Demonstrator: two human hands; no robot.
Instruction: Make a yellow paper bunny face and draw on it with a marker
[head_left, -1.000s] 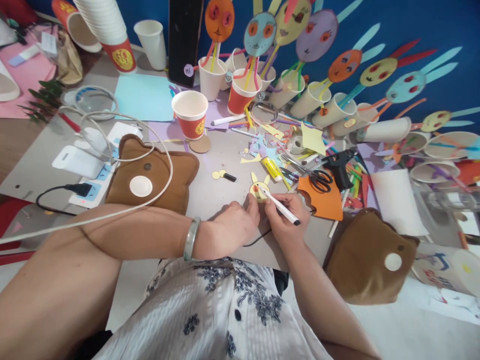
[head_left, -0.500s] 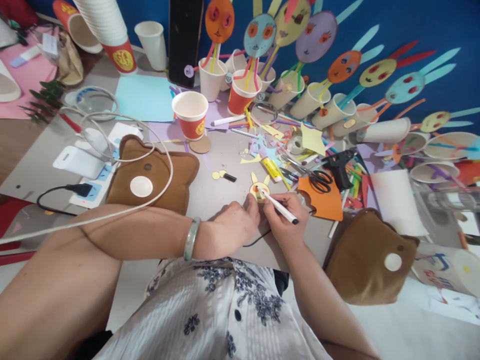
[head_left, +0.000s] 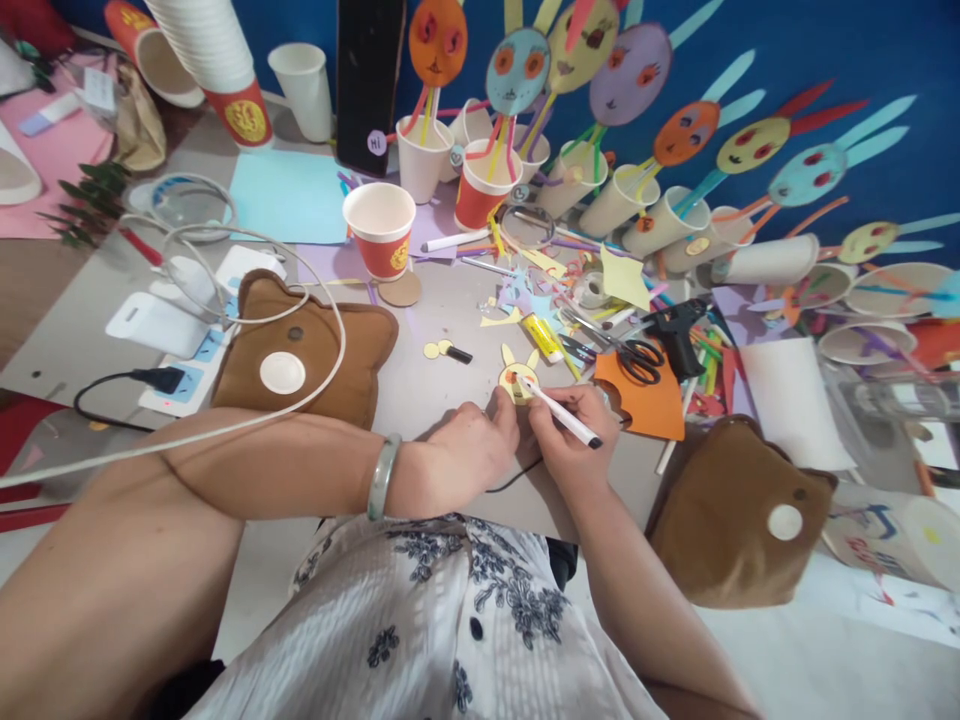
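Observation:
A small yellow paper rabbit head (head_left: pixel 511 376) with orange eyes lies on the grey table. The fingertips of my left hand (head_left: pixel 472 445) press on its lower edge. My right hand (head_left: pixel 571 430) is closed round a white marker (head_left: pixel 564 415), its tip on or just over the rabbit's face and its black end towards me. Left of the rabbit head lie a black marker cap (head_left: pixel 459 355) and small yellow paper discs (head_left: pixel 431 350). A yellow glue stick (head_left: pixel 543 338) lies just beyond the rabbit head, to the right.
Rabbit figures in paper cups line the blue back wall. A red and white cup (head_left: pixel 380 232) stands behind the left hand. Scissors (head_left: pixel 637 362), a black glue gun (head_left: pixel 677 337) and paper scraps lie right. Brown cushions (head_left: pixel 322 345) flank the arms; a white cable crosses the left one.
The marker and my right hand have shifted very slightly at the rabbit's face. My left hand stays where it was.

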